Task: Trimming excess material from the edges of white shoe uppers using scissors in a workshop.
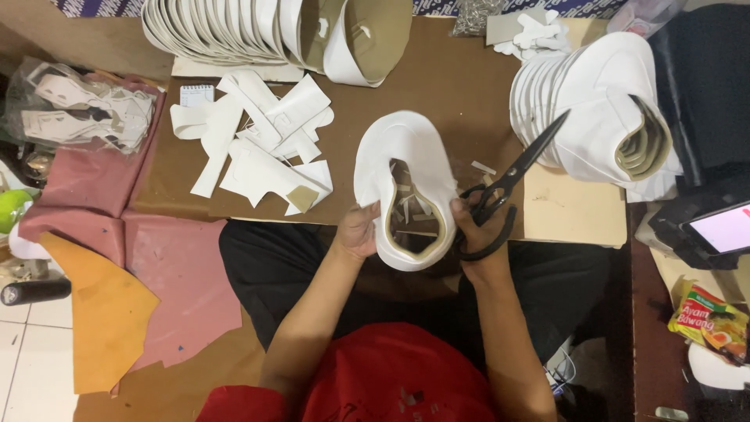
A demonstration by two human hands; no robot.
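Note:
A white shoe upper (406,156) with a tan lining is held over the front edge of a brown work board (453,86). My left hand (358,229) grips its left rim near the opening. My right hand (474,227) pinches the right rim while its fingers pass through the handles of black scissors (508,181). The scissor blades point up and right, toward a stack of white uppers (601,109). Small white offcuts lie inside and beside the held upper.
A row of white uppers (258,31) lines the back left. Loose white cut pieces (266,141) lie left of centre. Pink and orange sheets (109,258) sit on the floor at left, and a phone (723,228) and snack packet (707,320) at right.

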